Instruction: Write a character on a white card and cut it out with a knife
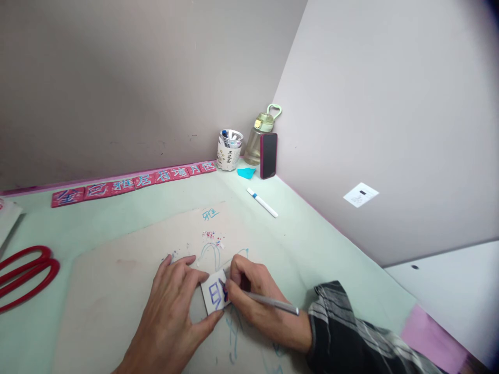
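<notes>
My left hand [171, 306] lies on a beige mat [117, 291], thumb and fingers pinching the edges of a small white block [212, 297] marked with a blue character. My right hand [257, 301] is closed round a thin grey tool [268, 302] like a pen or carving knife. The tool's tip touches the block's right side. A plaid sleeve [351, 332] covers my right forearm.
Red scissors [23, 272] lie at the left. A row of red carved blocks [132, 183] lines the back wall. A cup of pens [229, 149], a water bottle [259, 137], a phone [268, 155], blue paper [246, 172] and a white marker [262, 202] sit near the corner.
</notes>
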A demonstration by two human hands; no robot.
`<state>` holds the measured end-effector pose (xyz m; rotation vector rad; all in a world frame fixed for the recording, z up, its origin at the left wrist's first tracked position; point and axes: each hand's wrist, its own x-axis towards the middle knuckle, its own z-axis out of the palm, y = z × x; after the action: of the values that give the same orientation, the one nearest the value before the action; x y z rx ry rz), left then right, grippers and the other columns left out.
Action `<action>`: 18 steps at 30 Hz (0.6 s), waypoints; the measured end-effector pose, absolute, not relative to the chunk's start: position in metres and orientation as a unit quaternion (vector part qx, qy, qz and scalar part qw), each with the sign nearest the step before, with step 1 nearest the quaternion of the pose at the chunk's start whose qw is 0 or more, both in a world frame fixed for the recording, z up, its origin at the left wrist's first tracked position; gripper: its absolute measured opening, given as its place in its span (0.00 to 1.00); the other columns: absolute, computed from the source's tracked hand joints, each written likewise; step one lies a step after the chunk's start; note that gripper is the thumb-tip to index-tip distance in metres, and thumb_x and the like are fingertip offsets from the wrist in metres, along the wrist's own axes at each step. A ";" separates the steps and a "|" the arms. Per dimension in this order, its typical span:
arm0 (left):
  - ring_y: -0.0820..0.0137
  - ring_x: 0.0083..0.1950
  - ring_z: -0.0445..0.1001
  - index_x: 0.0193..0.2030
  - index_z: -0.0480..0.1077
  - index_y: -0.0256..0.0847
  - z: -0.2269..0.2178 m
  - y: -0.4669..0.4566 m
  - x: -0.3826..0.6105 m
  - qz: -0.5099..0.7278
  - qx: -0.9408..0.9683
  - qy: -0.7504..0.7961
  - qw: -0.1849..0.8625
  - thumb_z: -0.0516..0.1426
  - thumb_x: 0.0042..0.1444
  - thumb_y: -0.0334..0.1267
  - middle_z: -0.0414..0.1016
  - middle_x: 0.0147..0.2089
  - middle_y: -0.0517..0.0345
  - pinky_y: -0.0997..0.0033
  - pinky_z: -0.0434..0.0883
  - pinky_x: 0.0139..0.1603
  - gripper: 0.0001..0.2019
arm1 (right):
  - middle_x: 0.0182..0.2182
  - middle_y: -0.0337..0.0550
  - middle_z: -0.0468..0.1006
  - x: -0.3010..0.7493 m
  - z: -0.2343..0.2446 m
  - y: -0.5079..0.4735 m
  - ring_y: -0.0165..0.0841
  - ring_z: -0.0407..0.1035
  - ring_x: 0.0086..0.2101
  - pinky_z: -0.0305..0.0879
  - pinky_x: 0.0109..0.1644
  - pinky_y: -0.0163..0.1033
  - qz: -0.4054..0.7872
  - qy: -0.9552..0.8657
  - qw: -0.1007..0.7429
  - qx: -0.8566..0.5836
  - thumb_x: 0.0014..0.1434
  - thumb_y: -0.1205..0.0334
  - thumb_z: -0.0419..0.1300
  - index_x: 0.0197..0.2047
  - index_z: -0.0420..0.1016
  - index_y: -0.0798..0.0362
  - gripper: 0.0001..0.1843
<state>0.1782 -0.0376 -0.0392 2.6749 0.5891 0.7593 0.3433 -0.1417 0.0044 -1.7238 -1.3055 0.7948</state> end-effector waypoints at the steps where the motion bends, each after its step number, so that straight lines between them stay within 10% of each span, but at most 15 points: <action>1: 0.53 0.59 0.68 0.43 0.64 0.46 -0.039 -0.038 0.178 0.266 0.930 0.205 0.151 0.64 0.52 0.41 0.72 0.44 0.55 0.40 0.56 0.66 0.15 | 0.23 0.30 0.59 0.343 0.005 -0.142 0.27 0.53 0.25 0.49 0.28 0.35 0.315 -0.519 0.407 -0.682 0.59 0.70 0.52 0.28 0.54 0.49 0.11; 18: 0.52 0.58 0.68 0.42 0.64 0.46 -0.038 -0.038 0.178 0.270 0.929 0.207 0.147 0.64 0.52 0.43 0.72 0.44 0.54 0.39 0.57 0.65 0.16 | 0.22 0.29 0.58 0.344 0.009 -0.143 0.27 0.51 0.24 0.48 0.28 0.35 0.320 -0.527 0.400 -0.678 0.59 0.70 0.53 0.28 0.53 0.49 0.12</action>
<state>0.1781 -0.0384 -0.0376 2.6734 0.5958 0.7783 0.3441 -0.1428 0.0093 -1.7148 -1.3334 0.8097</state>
